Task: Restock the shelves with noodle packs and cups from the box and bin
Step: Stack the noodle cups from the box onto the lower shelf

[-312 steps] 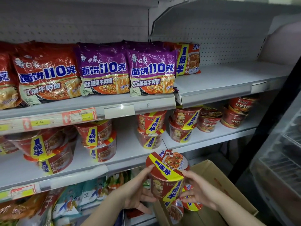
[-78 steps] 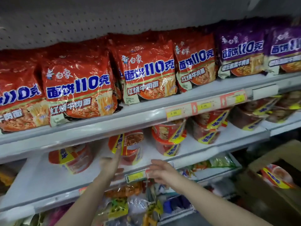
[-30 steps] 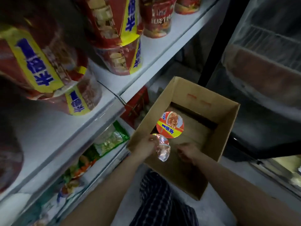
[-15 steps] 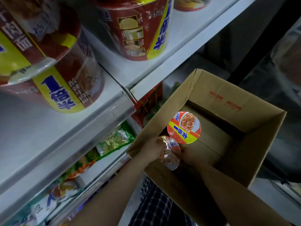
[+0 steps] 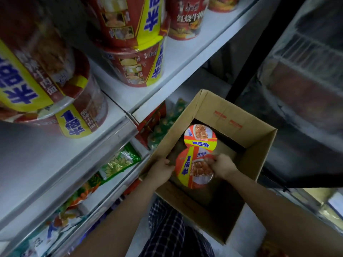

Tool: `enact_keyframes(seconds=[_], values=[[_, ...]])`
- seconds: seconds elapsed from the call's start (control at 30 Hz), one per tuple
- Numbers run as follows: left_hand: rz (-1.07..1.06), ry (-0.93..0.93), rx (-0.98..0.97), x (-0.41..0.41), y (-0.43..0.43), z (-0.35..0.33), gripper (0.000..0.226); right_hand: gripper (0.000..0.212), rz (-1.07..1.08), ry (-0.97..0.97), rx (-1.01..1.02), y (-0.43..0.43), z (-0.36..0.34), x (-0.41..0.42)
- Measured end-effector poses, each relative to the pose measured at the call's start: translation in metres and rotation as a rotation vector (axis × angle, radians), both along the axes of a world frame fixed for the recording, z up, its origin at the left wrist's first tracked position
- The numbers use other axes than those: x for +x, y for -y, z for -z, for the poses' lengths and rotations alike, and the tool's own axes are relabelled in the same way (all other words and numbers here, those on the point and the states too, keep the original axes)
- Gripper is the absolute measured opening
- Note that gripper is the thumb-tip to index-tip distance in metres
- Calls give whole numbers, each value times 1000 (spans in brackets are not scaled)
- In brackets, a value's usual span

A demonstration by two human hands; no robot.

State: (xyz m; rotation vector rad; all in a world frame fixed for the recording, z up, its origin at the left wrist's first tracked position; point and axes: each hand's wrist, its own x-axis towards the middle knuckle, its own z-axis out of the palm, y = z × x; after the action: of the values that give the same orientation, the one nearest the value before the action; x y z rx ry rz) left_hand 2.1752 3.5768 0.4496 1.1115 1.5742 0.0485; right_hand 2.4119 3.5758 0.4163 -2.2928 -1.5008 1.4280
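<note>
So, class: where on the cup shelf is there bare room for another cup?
Bare white shelf lies right of the double-stacked cups, before the single red cup. The left end is crowded by the big stacked cups.

Held noodle cup (image 5: 193,168): body hidden below lid, fingertips of both hands tucked behind rim. Second cup (image 5: 200,139) partly overlapped. Shelf cups (image 5: 33,75) cropped, blurred. Box (image 5: 246,130) bottom in shadow.

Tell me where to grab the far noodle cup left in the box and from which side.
Take the far noodle cup by its round rim, reaching down from above through the open top of the box. It stands lid-up with the box walls close around it, so only the lid and rim are reachable, probably best with fingers on opposite edges.
</note>
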Motion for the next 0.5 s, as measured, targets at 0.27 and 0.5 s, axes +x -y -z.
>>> enact_keyframes(seconds=[0.27,0.5], values=[[-220,229,-156,6,19,-69,85,44,276,-358,74,26,-104,18],[-261,403,-119,-3,66,-137,98,66,292,-534,40,72,-165,17]])
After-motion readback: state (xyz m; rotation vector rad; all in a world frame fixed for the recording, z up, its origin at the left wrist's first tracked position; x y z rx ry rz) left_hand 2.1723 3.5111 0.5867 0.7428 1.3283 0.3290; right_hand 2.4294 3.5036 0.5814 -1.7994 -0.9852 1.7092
